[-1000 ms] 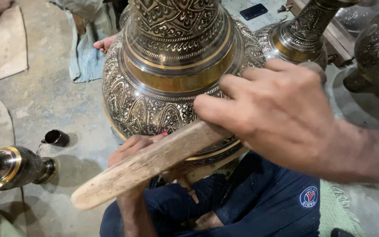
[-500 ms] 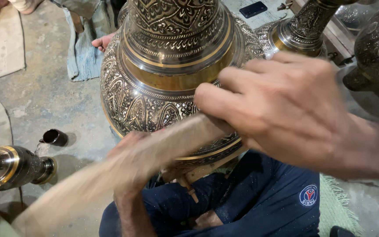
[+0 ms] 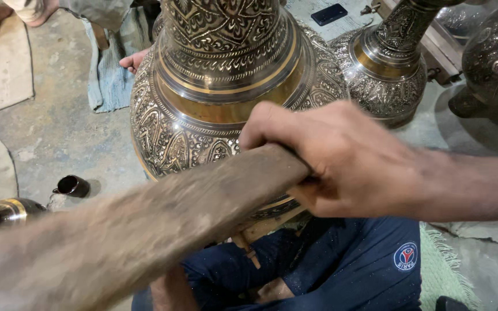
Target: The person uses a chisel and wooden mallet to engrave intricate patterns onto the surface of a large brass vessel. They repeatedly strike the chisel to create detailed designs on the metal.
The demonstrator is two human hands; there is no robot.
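Rough grey concrete floor, large engraved brass vase standing mid-floor, second engraved vase behind it, blue cloth at far left, small dark cup, beige mat, green fringed rug at near right

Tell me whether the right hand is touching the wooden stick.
Touching. The head view shows the right hand with fingers wrapped over the end of the wooden stick, in front of the engraved brass vase.

Right hand fisted, fingers curled tight, forearm reaching in from right
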